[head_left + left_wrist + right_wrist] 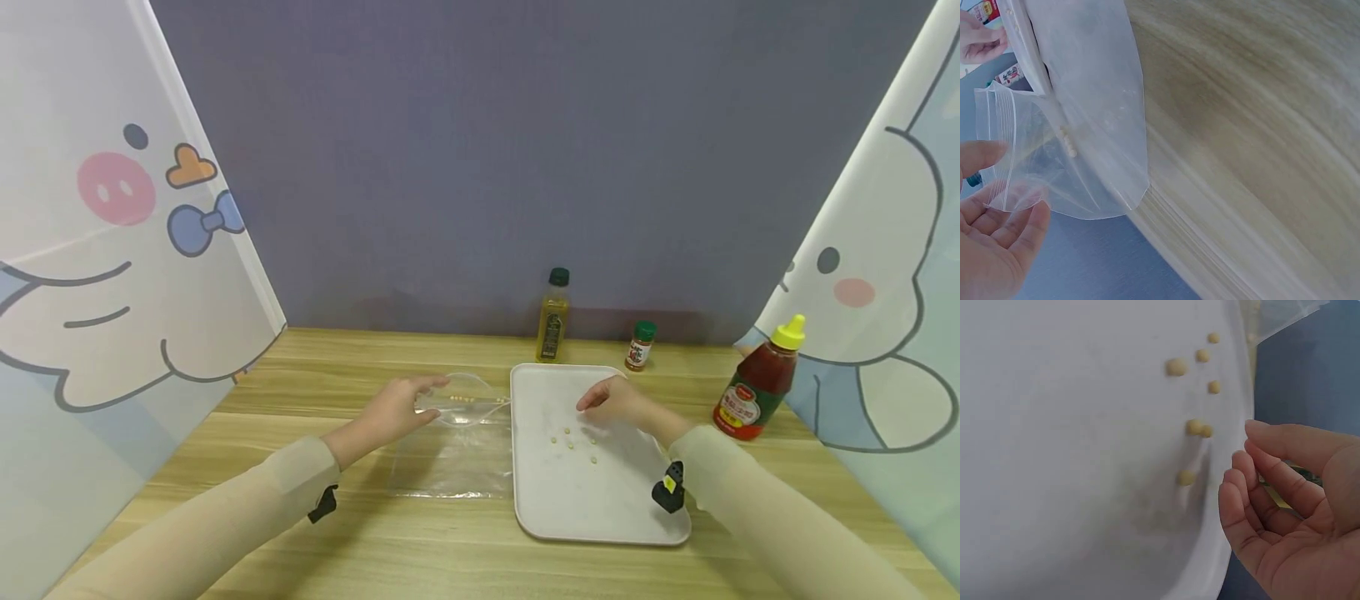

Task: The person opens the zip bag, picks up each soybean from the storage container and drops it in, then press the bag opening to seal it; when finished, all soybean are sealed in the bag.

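Observation:
A clear zip-lock bag [453, 462] lies on the table with its mouth raised in a loop. My left hand [401, 408] holds the mouth's left side, the zip edge between thumb and fingers in the left wrist view. Several small pale yellow beans [1067, 142] show inside the bag. To its right is a white tray [600, 508] with several loose beans [570, 446] scattered on it. My right hand [618, 402] hovers over the tray's upper part, fingers loosely bent and thumb close to the index fingertip. No bean shows between those fingertips [1249, 450].
Behind the tray stand an oil bottle [552, 321] with a dark cap and a small green-lidded jar [641, 346]. A red sauce bottle [757, 387] with a yellow nozzle is at the right. A grey panel [480, 167] closes off the table's back edge.

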Motion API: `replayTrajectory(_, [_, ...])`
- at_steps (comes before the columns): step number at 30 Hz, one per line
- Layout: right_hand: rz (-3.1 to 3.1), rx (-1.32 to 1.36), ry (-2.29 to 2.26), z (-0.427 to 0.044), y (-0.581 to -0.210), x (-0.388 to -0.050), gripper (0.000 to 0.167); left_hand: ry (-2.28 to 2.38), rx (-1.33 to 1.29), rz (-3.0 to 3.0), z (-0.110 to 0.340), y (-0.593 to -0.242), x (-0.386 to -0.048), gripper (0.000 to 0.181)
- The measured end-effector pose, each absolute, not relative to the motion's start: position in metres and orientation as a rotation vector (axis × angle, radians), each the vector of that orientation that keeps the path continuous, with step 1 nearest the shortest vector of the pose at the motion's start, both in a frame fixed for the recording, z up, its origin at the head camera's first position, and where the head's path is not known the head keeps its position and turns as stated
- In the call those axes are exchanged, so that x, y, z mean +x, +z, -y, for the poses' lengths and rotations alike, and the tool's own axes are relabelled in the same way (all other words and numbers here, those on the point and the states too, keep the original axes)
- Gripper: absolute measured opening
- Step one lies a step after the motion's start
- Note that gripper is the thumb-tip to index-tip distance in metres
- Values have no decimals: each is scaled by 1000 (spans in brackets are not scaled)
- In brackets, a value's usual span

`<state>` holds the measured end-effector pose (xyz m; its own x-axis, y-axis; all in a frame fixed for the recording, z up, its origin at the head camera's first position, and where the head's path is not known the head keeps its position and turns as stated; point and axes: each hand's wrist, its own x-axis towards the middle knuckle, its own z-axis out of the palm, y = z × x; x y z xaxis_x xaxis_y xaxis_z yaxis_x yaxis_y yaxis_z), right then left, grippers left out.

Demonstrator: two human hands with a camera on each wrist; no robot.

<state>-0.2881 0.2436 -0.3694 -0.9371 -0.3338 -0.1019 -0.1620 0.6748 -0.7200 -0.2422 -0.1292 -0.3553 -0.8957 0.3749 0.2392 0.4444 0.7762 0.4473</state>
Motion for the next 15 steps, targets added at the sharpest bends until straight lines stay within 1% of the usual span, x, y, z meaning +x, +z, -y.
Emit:
replayTrajectory(5, [-2657,-378,-1069,-248,-379,-286,16,-770,-646,2837,128,-352,-241,53])
replayTrajectory(15, [-2667,-476,-1057,-249,-385,-286,15,-733,-700,2806,130,-356,-245,53])
